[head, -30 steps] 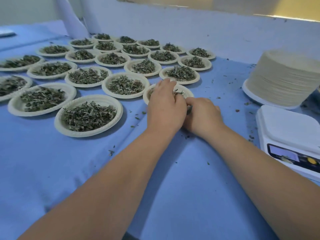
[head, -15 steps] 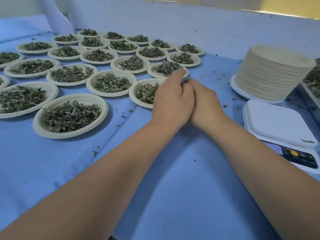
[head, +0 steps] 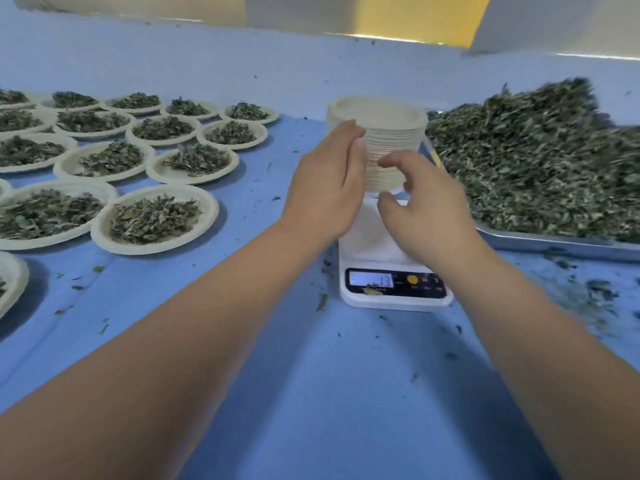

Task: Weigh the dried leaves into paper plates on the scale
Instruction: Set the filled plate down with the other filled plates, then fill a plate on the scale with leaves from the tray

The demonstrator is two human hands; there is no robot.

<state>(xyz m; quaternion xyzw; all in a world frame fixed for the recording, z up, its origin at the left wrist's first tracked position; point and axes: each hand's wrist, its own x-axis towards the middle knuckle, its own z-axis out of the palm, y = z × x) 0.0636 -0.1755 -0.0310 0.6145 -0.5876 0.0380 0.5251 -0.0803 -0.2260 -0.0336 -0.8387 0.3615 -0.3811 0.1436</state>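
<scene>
Toward the table's [head: 311, 393] far edge, a plate stack [head: 391, 133] is being pressed by the flat left hand [head: 325, 188]. Grip by the right hand [head: 426, 209] cannot be told.

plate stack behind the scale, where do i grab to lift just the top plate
Pinch the top plate's rim at its near edge, reaching over the scale. The stack stands upright and tightly nested, so only thin edges are exposed.

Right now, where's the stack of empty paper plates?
In the head view, the stack of empty plates stands centre, just behind the scale and left of the leaf tray.
</scene>
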